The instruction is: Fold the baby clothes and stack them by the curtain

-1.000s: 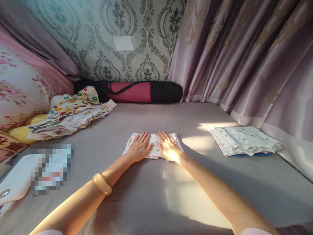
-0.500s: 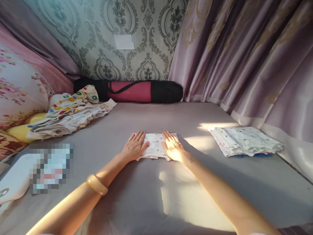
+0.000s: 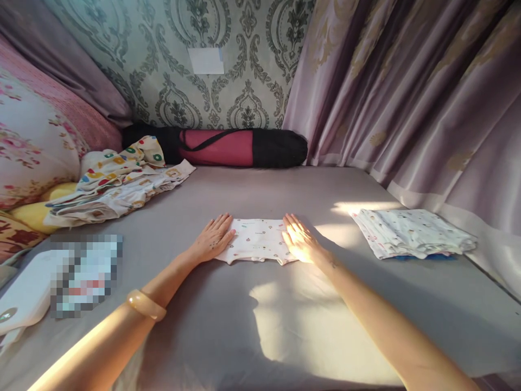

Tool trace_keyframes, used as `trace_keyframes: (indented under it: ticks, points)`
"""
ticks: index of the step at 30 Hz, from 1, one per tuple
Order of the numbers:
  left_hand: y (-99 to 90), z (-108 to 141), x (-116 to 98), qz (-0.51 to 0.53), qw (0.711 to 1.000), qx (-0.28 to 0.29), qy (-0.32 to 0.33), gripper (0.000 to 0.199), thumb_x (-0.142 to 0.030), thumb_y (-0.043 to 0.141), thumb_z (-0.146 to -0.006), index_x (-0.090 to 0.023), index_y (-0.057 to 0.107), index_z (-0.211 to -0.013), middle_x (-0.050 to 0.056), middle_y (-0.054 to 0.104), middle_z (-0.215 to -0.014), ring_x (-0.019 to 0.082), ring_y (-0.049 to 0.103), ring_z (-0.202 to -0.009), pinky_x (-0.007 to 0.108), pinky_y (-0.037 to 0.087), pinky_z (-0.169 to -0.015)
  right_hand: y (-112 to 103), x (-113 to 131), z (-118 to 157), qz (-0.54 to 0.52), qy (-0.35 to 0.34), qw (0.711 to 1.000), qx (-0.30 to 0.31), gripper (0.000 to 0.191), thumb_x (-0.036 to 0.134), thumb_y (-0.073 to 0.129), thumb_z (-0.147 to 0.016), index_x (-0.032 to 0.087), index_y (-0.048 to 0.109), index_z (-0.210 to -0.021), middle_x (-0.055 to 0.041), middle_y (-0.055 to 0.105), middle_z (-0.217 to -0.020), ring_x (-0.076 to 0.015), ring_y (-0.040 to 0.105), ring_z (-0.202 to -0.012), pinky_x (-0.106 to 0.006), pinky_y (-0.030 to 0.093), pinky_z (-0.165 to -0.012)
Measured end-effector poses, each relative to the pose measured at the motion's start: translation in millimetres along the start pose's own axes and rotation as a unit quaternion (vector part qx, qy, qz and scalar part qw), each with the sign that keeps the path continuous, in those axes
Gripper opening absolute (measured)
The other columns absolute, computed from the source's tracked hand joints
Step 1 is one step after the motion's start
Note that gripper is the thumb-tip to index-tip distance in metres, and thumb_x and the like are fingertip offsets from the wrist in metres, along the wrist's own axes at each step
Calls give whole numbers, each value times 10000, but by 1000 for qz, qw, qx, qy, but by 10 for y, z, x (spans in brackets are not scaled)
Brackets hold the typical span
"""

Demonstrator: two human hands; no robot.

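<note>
A folded white garment with small printed figures (image 3: 257, 239) lies flat on the grey bed sheet (image 3: 220, 309) in front of me. My left hand (image 3: 214, 237) rests flat on its left edge, fingers stretched out. On the opposite edge my right hand (image 3: 300, 239) lies flat too, fingers extended and lit by sun. Neither hand grips the cloth. Off to the right sits a stack of folded printed clothes (image 3: 415, 232), with a bit of blue showing underneath.
Loose printed clothes (image 3: 122, 187) are heaped at the left beside a floral pillow (image 3: 36, 141). A black and red long bag (image 3: 220, 147) lies along the wall. A white device (image 3: 30, 290) and a blurred-out item (image 3: 89, 277) are at left; a curtain (image 3: 366, 92) hangs at right.
My hands have slid apart, left hand leftward and right hand rightward, to the garment's two side edges. More of its printed middle shows. The view has tilted slightly.
</note>
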State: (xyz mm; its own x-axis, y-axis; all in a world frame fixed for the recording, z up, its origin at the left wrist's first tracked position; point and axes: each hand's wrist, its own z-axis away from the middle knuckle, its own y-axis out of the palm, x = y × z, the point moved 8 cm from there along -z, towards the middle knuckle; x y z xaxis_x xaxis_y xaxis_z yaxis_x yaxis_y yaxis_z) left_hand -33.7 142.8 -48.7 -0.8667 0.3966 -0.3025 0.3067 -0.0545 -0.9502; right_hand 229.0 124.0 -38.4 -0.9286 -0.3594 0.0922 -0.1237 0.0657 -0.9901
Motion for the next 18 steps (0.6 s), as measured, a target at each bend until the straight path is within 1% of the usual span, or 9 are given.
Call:
trace_keyframes:
  ticks: [2,4,6,9,11,13,15,18]
  points:
    - [-46,8,-2,39,999,-9,-8,623,-531,211,-996,-188,374,-1489,114,326,-1563,252,257,-1461,491,220,-1185,-79,59,-1,15,-12,1000,-10,551,317,267,-1008,71,366,-1491,-158,320,-1552,-273,275,-1446,-496,301,-1168]
    - [-135,33,8,103,994,-27,-32,636,-545,199,-991,-187,393,-1480,100,344,-1557,240,284,-1452,454,236,-1188,-220,236,-13,25,-58,997,-34,540,304,273,-1010,87,358,-1497,-146,288,-1569,-259,233,-1463,-503,228,-1197]
    - [-243,75,42,175,981,-57,-68,647,-556,197,-986,-184,414,-1469,85,376,-1543,232,326,-1435,408,270,-1181,-346,517,-37,17,-135,990,-43,528,296,279,-1013,108,359,-1500,-121,247,-1589,-241,176,-1479,-489,169,-1216]
    - [-335,139,90,251,958,-85,-110,657,-571,212,-979,-174,450,-1446,75,433,-1514,230,383,-1407,377,299,-1171,-413,949,-101,-15,-244,970,-12,516,300,307,-1017,154,348,-1509,-88,220,-1602,-230,152,-1485,-474,156,-1220]
    - [-350,161,104,276,949,-95,-118,657,-573,218,-978,-169,466,-1432,76,455,-1500,231,403,-1395,383,312,-1165,-382,1138,-169,-28,-287,957,7,512,314,316,-1021,195,330,-1519,-68,214,-1607,-228,147,-1485,-490,149,-1217]
    - [-342,166,116,296,942,-103,-118,649,-565,216,-980,-169,472,-1426,81,464,-1492,233,426,-1380,394,327,-1157,-284,1227,-243,-37,-309,950,28,502,311,315,-1022,227,335,-1516,-53,229,-1605,-227,159,-1483,-508,153,-1211]
    - [-324,162,128,313,936,-107,-117,643,-561,218,-981,-170,477,-1421,82,468,-1490,231,437,-1372,399,326,-1157,-154,1242,-299,-44,-318,946,49,495,297,325,-1015,243,357,-1506,-46,255,-1597,-230,179,-1479,-517,169,-1204]
    - [-311,155,136,322,933,-108,-117,647,-569,229,-976,-169,482,-1417,77,467,-1493,224,410,-1390,394,289,-1177,-34,1199,-332,-53,-316,946,55,503,297,347,-1004,250,362,-1505,-47,264,-1594,-238,187,-1476,-523,181,-1200]
